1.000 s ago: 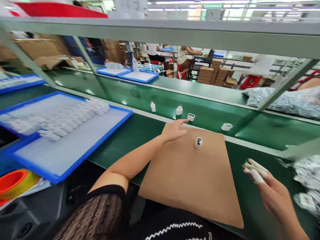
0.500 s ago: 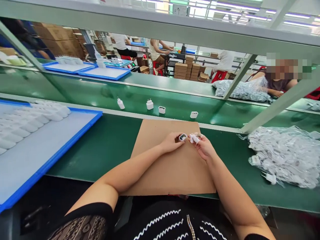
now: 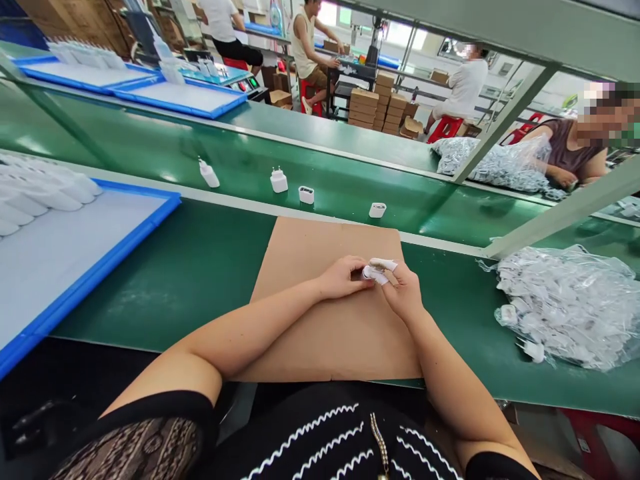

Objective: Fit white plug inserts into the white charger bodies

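Observation:
Over a brown cardboard sheet (image 3: 325,340), my two hands meet. My left hand (image 3: 344,277) is closed around a small white charger housing (image 3: 367,273), mostly covered by fingers. My right hand (image 3: 403,288), with white wraps on its thumb and fingertip, is pinched at the housing's right end; whatever lies between those fingertips is hidden. Beyond the sheet, on the green ledge, stand two white plug-pin charger pieces, a slim one (image 3: 209,173) and a squarer one (image 3: 279,180). Two open white housings, one left (image 3: 306,195) and one right (image 3: 377,211), lie near them.
At left a blue-rimmed tray (image 3: 135,230) carries rows of white chargers (image 3: 45,193). A clear bag of white plug parts (image 3: 575,307) lies at right, with a loose plug piece (image 3: 534,351) beside it. A slanted metal post (image 3: 560,200) rises behind. Co-workers sit beyond.
My right hand has moved left, bringing its wrapped fingertips against the housing in my left hand. The housing's open end, visible before, is now covered. The camera view has tilted and shifted.

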`<state>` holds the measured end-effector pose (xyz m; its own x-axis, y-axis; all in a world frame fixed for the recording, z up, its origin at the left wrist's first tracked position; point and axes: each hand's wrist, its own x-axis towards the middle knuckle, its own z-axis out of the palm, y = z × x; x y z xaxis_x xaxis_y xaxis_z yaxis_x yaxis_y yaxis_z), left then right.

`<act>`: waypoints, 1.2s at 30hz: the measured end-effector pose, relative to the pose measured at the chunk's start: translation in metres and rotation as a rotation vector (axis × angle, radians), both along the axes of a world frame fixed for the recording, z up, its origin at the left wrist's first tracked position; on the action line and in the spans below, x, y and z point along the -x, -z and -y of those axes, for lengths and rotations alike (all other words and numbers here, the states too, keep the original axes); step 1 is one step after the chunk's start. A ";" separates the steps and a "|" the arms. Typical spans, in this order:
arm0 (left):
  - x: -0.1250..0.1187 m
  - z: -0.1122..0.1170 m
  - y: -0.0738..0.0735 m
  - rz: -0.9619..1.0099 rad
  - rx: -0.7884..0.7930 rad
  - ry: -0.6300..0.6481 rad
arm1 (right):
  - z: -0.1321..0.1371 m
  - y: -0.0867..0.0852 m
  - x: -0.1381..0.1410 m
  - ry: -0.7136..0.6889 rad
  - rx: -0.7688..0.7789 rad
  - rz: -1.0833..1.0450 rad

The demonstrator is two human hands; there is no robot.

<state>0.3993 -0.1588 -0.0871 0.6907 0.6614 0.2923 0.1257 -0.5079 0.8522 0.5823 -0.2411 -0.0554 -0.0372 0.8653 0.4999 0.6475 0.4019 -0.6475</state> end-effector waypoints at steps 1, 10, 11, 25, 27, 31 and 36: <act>0.000 -0.001 0.000 0.012 0.006 0.022 | 0.000 -0.001 -0.001 -0.023 -0.032 0.075; 0.003 -0.006 0.004 0.018 0.050 0.070 | -0.011 -0.005 -0.007 -0.060 0.004 0.263; 0.003 -0.006 0.004 0.011 0.056 0.069 | -0.011 -0.006 -0.006 -0.051 0.014 0.258; 0.005 -0.007 0.001 -0.009 0.052 0.093 | -0.009 -0.011 -0.003 -0.060 -0.066 0.239; 0.006 -0.007 0.000 -0.014 0.053 0.090 | -0.008 -0.011 -0.003 -0.052 -0.069 0.252; 0.006 -0.006 -0.003 -0.036 0.050 0.079 | -0.007 -0.014 -0.002 -0.038 -0.057 0.282; 0.007 -0.005 -0.007 -0.037 0.031 0.093 | -0.009 -0.014 0.000 -0.068 -0.090 0.324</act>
